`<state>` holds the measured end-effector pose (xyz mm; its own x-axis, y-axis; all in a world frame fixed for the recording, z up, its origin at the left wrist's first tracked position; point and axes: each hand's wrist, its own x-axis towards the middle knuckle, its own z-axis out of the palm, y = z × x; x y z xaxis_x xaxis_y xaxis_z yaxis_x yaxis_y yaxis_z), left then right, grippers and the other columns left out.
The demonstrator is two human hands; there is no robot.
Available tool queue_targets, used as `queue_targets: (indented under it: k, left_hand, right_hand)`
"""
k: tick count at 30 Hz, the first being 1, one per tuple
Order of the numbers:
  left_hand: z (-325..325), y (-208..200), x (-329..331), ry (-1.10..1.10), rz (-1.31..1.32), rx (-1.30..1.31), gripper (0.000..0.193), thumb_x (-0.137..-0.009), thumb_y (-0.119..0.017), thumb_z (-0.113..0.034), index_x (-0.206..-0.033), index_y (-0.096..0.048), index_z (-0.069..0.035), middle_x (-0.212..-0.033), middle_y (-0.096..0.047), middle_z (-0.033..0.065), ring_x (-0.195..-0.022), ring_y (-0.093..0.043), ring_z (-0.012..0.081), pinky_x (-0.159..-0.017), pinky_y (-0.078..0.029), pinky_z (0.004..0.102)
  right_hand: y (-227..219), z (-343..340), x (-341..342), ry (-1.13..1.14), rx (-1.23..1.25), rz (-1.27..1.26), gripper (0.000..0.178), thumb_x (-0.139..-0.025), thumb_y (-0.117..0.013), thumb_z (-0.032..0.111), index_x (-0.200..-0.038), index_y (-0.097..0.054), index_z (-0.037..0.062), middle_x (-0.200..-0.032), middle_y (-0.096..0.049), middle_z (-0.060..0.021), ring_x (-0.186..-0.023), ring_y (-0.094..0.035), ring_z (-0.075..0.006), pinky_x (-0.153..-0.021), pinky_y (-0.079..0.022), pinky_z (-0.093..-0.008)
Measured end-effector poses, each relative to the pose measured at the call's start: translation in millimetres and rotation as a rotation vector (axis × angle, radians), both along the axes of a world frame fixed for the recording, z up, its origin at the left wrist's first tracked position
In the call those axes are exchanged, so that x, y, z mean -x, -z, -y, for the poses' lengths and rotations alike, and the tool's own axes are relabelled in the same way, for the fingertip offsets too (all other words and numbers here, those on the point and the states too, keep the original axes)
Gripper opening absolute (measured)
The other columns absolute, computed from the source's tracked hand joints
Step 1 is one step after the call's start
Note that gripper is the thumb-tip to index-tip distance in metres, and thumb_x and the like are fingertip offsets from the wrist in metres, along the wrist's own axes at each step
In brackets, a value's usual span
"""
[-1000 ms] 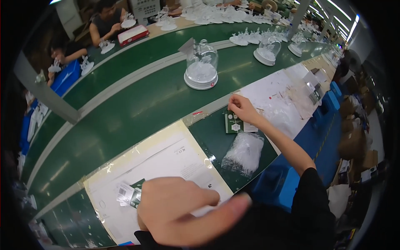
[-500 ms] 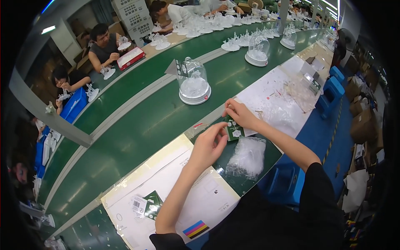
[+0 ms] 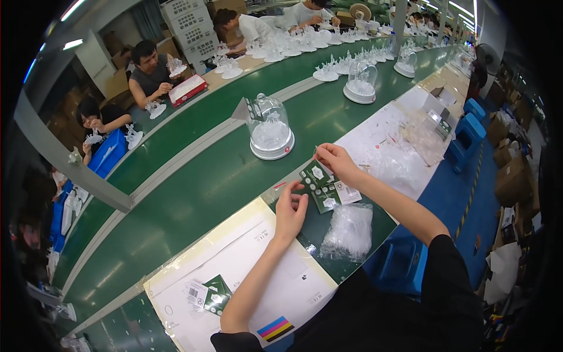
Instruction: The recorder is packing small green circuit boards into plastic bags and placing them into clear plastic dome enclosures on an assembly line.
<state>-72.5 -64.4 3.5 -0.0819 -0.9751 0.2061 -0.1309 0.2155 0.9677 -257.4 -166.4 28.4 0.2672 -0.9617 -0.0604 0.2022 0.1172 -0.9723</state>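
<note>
My right hand [image 3: 339, 163] is pinched at the top of a small green printed tag [image 3: 316, 173], which hangs tilted below the fingertips. A thin bit sticks up from that pinch, too small to make out. My left hand [image 3: 290, 212] is just left of the tag, fingers curled but apart, with nothing seen in it. Under the raised tag lie more green tags [image 3: 329, 202] and a white barcode label [image 3: 348, 193]. Nearer to me is a clear plastic bag [image 3: 348, 233] of white translucent pieces.
On the green conveyor stands a clear dome [image 3: 271, 120] on a white base, a dark folded card at its side. Another dome [image 3: 360, 82] is farther right. White cardboard [image 3: 234, 246] lies at left with tags on it. Blue stools [image 3: 404, 261] stand at right; people work across the belt.
A green tag now shows raised at my right fingertips, apart from those beneath. My left hand has drawn back a little to the left and down, away from the tags.
</note>
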Motion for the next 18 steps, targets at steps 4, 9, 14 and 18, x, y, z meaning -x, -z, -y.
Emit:
queue_targets:
  k: [4,9,14,18]
  left_hand:
    - [12,-14,-7,-0.175,0.041,0.194,0.066,-0.08,-0.07,-0.016,-0.134,-0.034,-0.001,-0.123,-0.053,0.0149,-0.104,-0.055,0.0247,-0.09,-0.043,0.0359]
    - [14,-35,-25,-0.213,0.01,0.204,0.051,-0.081,-0.069,-0.016,-0.124,-0.047,-0.001,-0.11,-0.062,0.0139,-0.094,-0.062,0.0239,-0.08,-0.047,0.0313]
    - [24,-6,-30,-0.111,-0.112,0.039,0.02,-0.088,-0.061,-0.009,-0.105,-0.061,0.001,-0.093,-0.068,0.0081,-0.081,-0.062,0.0098,-0.07,-0.048,0.023]
    - [10,28,-40,-0.216,-0.172,0.176,0.016,-0.09,-0.06,-0.013,-0.099,-0.061,0.0,-0.087,-0.067,0.0054,-0.073,-0.058,0.0067,-0.063,-0.045,0.0219]
  right_hand:
    - [-14,-4,-16,-0.077,0.1,-0.001,0.016,-0.092,-0.059,0.022,-0.094,-0.062,0.0055,-0.087,-0.065,-0.0014,-0.078,-0.06,-0.0069,-0.067,-0.048,-0.0213]
    - [-37,-21,-56,-0.264,0.121,-0.05,0.016,-0.09,-0.062,0.016,-0.099,-0.063,0.0031,-0.087,-0.065,-0.0019,-0.076,-0.06,-0.007,-0.061,-0.048,-0.019]
    - [-11,-8,-64,-0.309,0.256,-0.132,0.026,-0.088,-0.057,0.007,-0.113,-0.059,-0.0003,-0.071,-0.056,0.0022,-0.06,-0.054,-0.0053,-0.053,-0.045,-0.0201]
    - [7,-12,-69,-0.473,0.15,-0.217,0.018,-0.089,-0.058,0.009,-0.101,-0.065,-0.0028,-0.081,-0.066,-0.0051,-0.068,-0.062,-0.0093,-0.062,-0.052,-0.0222]
